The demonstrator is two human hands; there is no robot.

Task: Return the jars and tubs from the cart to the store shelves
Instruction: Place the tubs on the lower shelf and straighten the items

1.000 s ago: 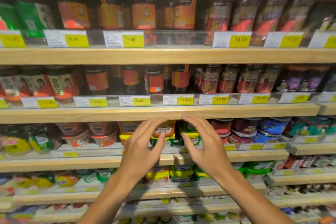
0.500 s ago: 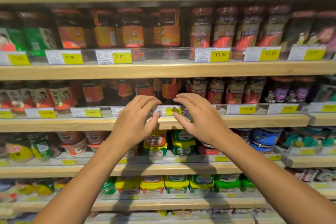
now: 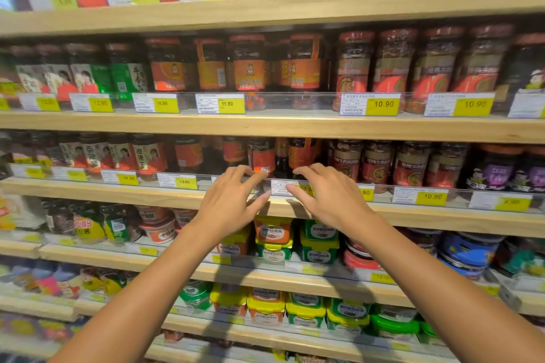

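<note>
My left hand and my right hand are raised side by side in front of a wooden shelf, fingers spread and curved, holding nothing. Just behind the fingertips stand dark sauce jars with red-orange labels, behind a clear plastic rail with price tags. The left fingertips are close to the jar with the small white sticker. Below the hands, yellow and green lidded tubs sit on the lower shelf. No cart is in view.
Wooden shelves run across the whole view, packed with jars: red-lidded jars above, brown-labelled jars to the right, purple-labelled jars further right. Blue tins and more tubs fill the lower shelves.
Both hands rose from the tub shelf to the jar shelf above it, staying empty and open. The view tilted upward, showing a higher shelf.
</note>
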